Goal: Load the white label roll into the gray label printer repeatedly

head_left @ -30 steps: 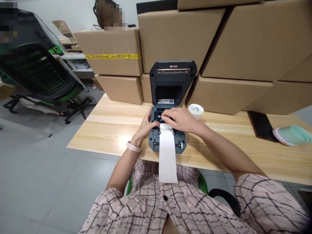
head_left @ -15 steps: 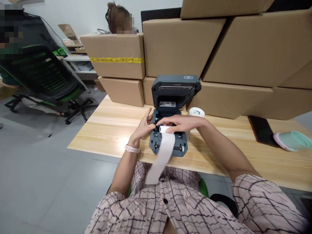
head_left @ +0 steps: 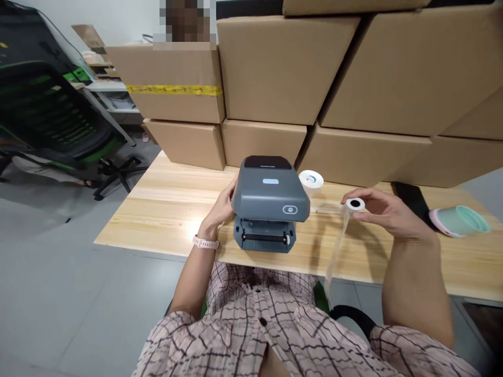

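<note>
A dark grey label printer [head_left: 271, 191] stands on the wooden table in front of me, its lid lowered but with a gap at the front where the roller shows. My left hand [head_left: 222, 210] grips the printer's left side, its fingertips hidden behind the casing. Off to the printer's right, my right hand [head_left: 379, 209] pinches a small white paper roll [head_left: 356, 204] above the table. A loose strip hangs from that roll past the table's front edge. Beyond the printer's back right corner stands a larger white label roll [head_left: 312, 181].
Cardboard boxes [head_left: 286, 68] are stacked along the table's back edge. On the right lie a black phone [head_left: 412, 201] and a mint-green cup [head_left: 459, 220] on its side. A person sits behind the boxes; an office chair [head_left: 51, 115] is at the left.
The small paper roll has come out of the printer and moved right in my right hand. The printer's lid has swung down. My left hand has shifted onto the printer's side.
</note>
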Action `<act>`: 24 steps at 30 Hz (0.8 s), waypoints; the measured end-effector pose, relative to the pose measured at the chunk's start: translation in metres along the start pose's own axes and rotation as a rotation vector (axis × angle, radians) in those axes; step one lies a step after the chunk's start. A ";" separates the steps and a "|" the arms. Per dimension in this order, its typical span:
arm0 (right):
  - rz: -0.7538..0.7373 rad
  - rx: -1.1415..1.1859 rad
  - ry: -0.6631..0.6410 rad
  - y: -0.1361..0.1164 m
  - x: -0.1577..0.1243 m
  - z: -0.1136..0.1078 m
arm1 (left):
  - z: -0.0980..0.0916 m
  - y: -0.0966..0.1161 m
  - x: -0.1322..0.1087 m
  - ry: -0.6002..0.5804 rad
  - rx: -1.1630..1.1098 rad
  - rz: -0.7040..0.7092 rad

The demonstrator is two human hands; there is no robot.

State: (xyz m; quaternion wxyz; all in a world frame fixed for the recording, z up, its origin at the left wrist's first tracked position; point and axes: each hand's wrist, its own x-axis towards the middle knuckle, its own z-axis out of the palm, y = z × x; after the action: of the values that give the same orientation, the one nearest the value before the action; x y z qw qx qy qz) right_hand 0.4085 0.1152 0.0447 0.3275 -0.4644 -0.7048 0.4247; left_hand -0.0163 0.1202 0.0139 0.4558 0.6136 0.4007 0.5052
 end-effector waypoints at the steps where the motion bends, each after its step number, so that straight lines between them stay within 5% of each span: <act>1: 0.037 0.014 0.031 0.004 0.000 0.003 | 0.000 0.001 0.000 0.001 0.007 0.003; 8: 0.186 0.120 -0.046 0.027 0.015 0.033 | 0.004 0.007 -0.001 0.002 0.062 0.027; 15: 0.139 0.077 -0.051 0.026 0.017 0.006 | 0.003 0.008 -0.001 -0.004 0.077 0.006; 19: 0.116 0.015 -0.062 0.020 0.049 0.001 | 0.002 0.004 -0.001 0.001 0.075 0.000; 24: 0.108 -0.036 -0.235 0.016 0.103 0.028 | 0.002 0.003 -0.002 -0.007 0.064 0.020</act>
State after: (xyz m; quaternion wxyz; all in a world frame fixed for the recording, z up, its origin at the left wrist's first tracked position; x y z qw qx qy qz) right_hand 0.3541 0.2067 0.0256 0.2107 -0.4544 -0.7198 0.4807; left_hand -0.0150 0.1172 0.0165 0.4322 0.6335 0.4088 0.4946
